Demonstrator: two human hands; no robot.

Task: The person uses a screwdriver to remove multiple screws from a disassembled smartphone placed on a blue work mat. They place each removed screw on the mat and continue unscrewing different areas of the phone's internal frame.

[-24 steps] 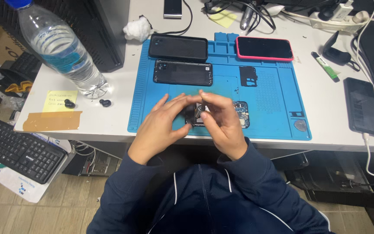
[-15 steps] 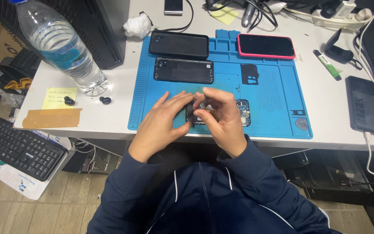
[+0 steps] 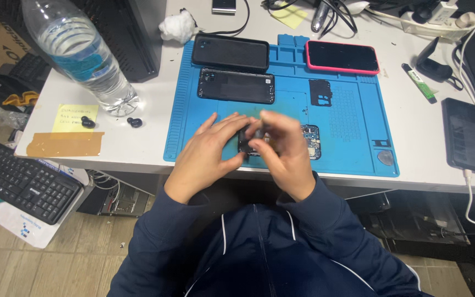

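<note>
An opened phone [image 3: 310,135] with its circuit board showing lies on the blue work mat [image 3: 347,126], mostly covered by my hands. My left hand [image 3: 207,154] rests on its left end, fingers spread over it. Blurred by motion, my right hand [image 3: 284,151] hovers over the phone's middle with fingers pinched; what it pinches cannot be made out. Above them on the mat lie a black phone back cover [image 3: 236,86], a black phone case [image 3: 231,53], a small black inner plate [image 3: 320,92] and a phone in a pink case [image 3: 342,56].
A water bottle [image 3: 81,55] stands at the left beside a yellow sticky note [image 3: 73,117] and two black earbuds [image 3: 111,122]. A dark phone [image 3: 464,135] charges at the right. A green marker [image 3: 419,82], cables and a power strip [image 3: 441,14] sit behind. A keyboard [image 3: 20,179] lies lower left.
My right hand has lifted slightly and moves fast over the opened phone, now blurred. My left hand stays on the phone's left end.
</note>
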